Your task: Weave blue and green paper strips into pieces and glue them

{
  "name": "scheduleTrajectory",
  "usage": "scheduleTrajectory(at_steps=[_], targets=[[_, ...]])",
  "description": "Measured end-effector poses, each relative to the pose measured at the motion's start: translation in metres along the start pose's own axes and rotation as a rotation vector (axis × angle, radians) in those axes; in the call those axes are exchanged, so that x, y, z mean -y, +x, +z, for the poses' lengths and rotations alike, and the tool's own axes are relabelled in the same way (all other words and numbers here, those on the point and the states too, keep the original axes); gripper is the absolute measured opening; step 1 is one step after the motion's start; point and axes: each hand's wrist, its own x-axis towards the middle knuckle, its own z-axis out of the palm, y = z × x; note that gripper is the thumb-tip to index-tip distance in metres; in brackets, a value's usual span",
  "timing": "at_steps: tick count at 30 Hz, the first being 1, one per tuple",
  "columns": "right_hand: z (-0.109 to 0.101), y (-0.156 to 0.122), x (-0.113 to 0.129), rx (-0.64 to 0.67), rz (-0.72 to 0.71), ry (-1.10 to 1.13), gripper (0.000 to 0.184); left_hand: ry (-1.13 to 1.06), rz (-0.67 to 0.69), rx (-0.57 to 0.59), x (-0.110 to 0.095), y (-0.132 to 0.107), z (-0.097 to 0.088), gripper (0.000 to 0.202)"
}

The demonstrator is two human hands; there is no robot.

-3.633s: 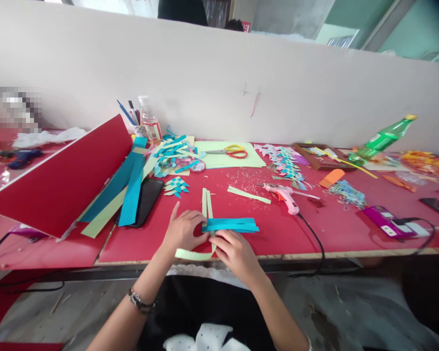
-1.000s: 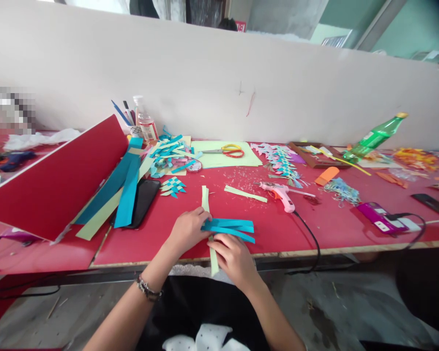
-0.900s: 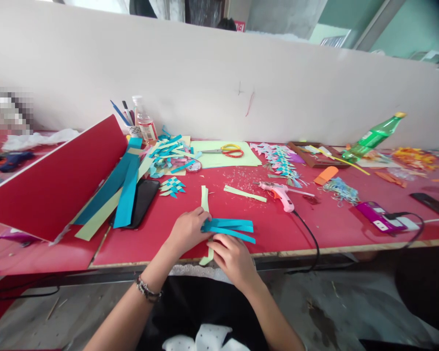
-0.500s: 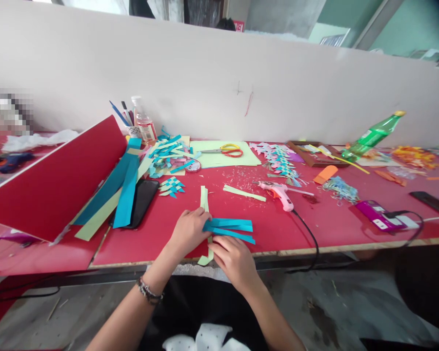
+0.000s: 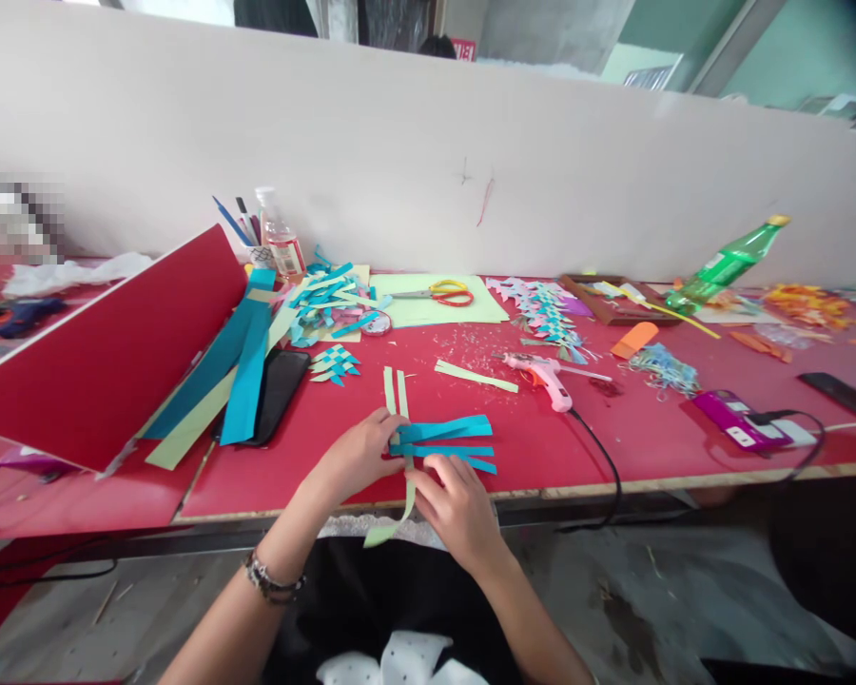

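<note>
We judge the paper strips (image 5: pixel 453 430) light, bendy, crease-prone, best held where they cross, left hand (image 5: pixel 359 451) pinching there, right hand (image 5: pixel 460 501) at four o'clock, grip unclear.

L hand (image 5: pixel 360 455) hides pt. of crossing where thin blue strips (image 5: pixel 451 429) meet pale-green strips (image 5: pixel 403 392); wide blue strips (image 5: pixel 251 381) partly cover black phone (image 5: pixel 286 385); pixelated patch (image 5: pixel 18 217) at far L; forearms (image 5: pixel 235 618) cut by btm. edge.
</note>
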Motion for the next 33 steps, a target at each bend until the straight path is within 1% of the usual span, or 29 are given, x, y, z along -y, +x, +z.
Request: scheduleTrajectory(at_steps=[4, 9, 11, 14, 16, 20, 24, 28, 33], targets=[[-0.001, 0.001, 0.0, 0.01, -0.008, 0.0, 0.016, 0.0, 0.025, -0.025, 0.004, -0.002, -0.002, 0.043], [0.001, 0.0, 0.0, -0.023, 0.023, 0.031, 0.013, -0.029, 0.065, 0.022, 0.004, 0.002, 0.004, 0.03], [0.003, -0.002, -0.001, -0.047, 0.055, 0.042, 0.011, -0.039, 0.063, 0.028, 0.003, 0.003, 0.004, 0.031], [0.005, -0.003, -0.002, -0.057, 0.08, 0.07, 0.011, -0.072, 0.093, 0.006, 0.005, 0.004, 0.004, 0.035], [0.006, -0.003, -0.003, -0.038, 0.089, 0.096, 0.013, -0.086, 0.099, -0.002, 0.008, 0.004, 0.004, 0.033], [0.006, -0.001, -0.004, 0.002, 0.112, 0.134, 0.013, -0.04, 0.064, 0.015, 0.012, 0.005, 0.007, 0.028], [0.004, 0.0, -0.005, 0.023, 0.091, 0.136, 0.016, -0.022, 0.045, 0.012, 0.008, 0.004, 0.007, 0.028], [0.004, 0.0, -0.007, 0.05, 0.057, 0.181, 0.018, -0.028, 0.043, -0.022, 0.005, 0.005, 0.007, 0.026], [0.006, 0.002, -0.01, 0.058, 0.077, 0.217, 0.021, -0.06, 0.052, 0.002, 0.007, 0.009, 0.008, 0.023]])
